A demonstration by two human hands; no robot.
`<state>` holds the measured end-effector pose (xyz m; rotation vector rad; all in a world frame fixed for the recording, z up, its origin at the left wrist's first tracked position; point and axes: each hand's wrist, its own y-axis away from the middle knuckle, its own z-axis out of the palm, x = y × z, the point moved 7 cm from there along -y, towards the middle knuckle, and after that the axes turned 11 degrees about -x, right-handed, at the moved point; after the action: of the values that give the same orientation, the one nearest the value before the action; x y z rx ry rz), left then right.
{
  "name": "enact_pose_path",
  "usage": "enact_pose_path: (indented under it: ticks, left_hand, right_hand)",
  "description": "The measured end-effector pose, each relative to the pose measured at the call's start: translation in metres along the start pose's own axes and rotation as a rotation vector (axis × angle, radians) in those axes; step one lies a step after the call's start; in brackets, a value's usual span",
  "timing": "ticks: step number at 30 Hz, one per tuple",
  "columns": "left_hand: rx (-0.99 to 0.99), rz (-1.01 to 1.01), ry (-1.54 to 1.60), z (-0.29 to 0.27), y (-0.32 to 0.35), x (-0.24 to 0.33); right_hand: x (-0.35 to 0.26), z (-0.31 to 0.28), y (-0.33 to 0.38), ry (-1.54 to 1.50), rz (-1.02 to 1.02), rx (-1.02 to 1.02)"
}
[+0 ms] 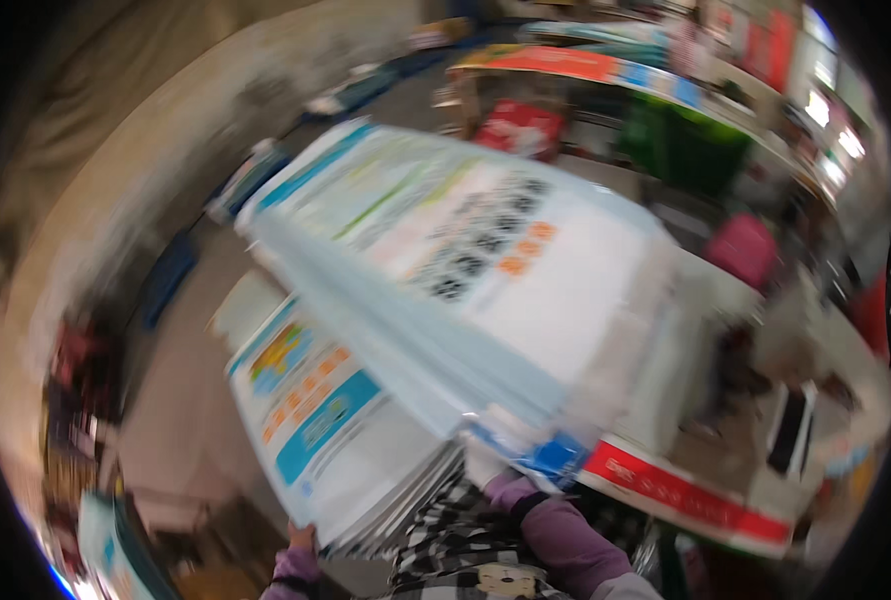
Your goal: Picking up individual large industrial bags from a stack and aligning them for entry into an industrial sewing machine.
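Note:
The picture is smeared by motion. A thick upper stack of large printed sheets [485, 260], white and pale blue with dark and orange marks, tilts across the middle. My right hand [506, 489], in a purple sleeve, grips its near corner from below and is mostly hidden by the paper. Under it lies a lower stack of printed sheets [330, 430] with blue and orange patches. My left hand [300, 541] holds that stack's near edge, only the fingers showing. A black-and-white checked garment [455, 545] shows between my arms.
A red-and-white carton [687, 496] sits low on the right. Shelves with colourful goods [605, 65], a green crate [680, 150] and a pink object [741, 250] fill the upper right. Grey floor [180, 400] lies to the left, with a pale wall [115, 140] beyond.

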<state>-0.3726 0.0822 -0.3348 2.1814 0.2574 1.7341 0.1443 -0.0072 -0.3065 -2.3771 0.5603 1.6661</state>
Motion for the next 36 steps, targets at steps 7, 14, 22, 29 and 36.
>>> enact_pose_path:
  ticks: [7, 14, 22, 29, 36]
  left_hand:
    - [-0.648, 1.030, -0.974, 0.365, 0.071, 0.303]
    - [-0.684, 1.277, -1.215, 0.652, 0.133, 0.344]
    - [-1.089, 1.383, -0.600, 0.622, 0.153, 0.366]
    - [-1.184, 1.047, -0.425, 0.592, 0.140, 0.361]
    - [-0.843, 0.762, 0.307, 0.546, 0.100, 0.383]
  right_hand:
    - [-0.088, -0.047, 0.097, 0.521, -0.213, -0.469]
    - [-0.150, -0.082, 0.122, 0.564, -0.261, -0.654]
    - [-0.093, -0.351, 0.113, -0.010, 0.133, 0.485]
    - [-0.125, -0.287, 0.054, 0.100, -0.115, 0.433]
    - [-0.068, -0.284, 0.075, 0.387, 0.366, 0.447]
